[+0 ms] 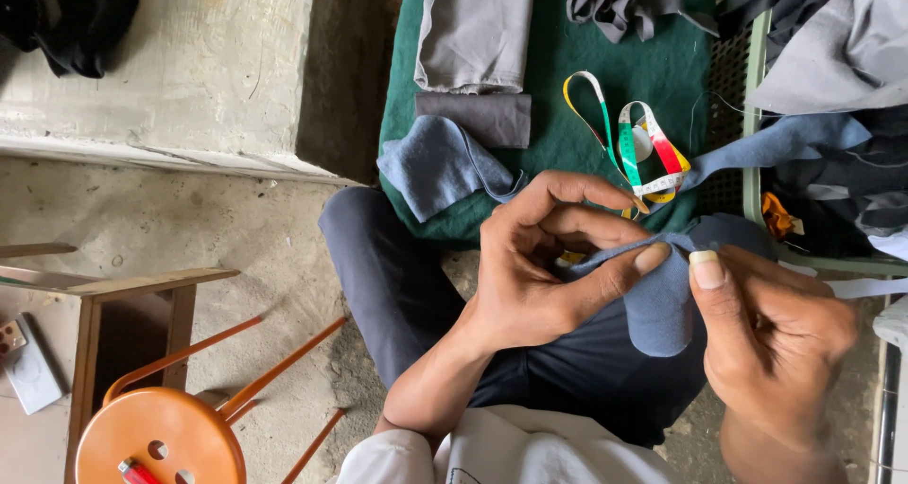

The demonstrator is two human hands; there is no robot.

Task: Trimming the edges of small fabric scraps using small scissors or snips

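**Blue-grey fabric pinched taut between both hands**

Your left hand (530, 266) and right hand (771, 328) each clamp the blue-grey fabric piece (657, 299) over your lap, stretching its edge for close work. The measuring tape (634, 148) lies handy on the green cloth (662, 68).

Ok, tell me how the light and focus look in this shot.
Head view: soft, even daylight, no glare; left hand and right hand pinching the blue-grey cloth are sharp; shade under the concrete step; orange stool near the corner slightly stretched.
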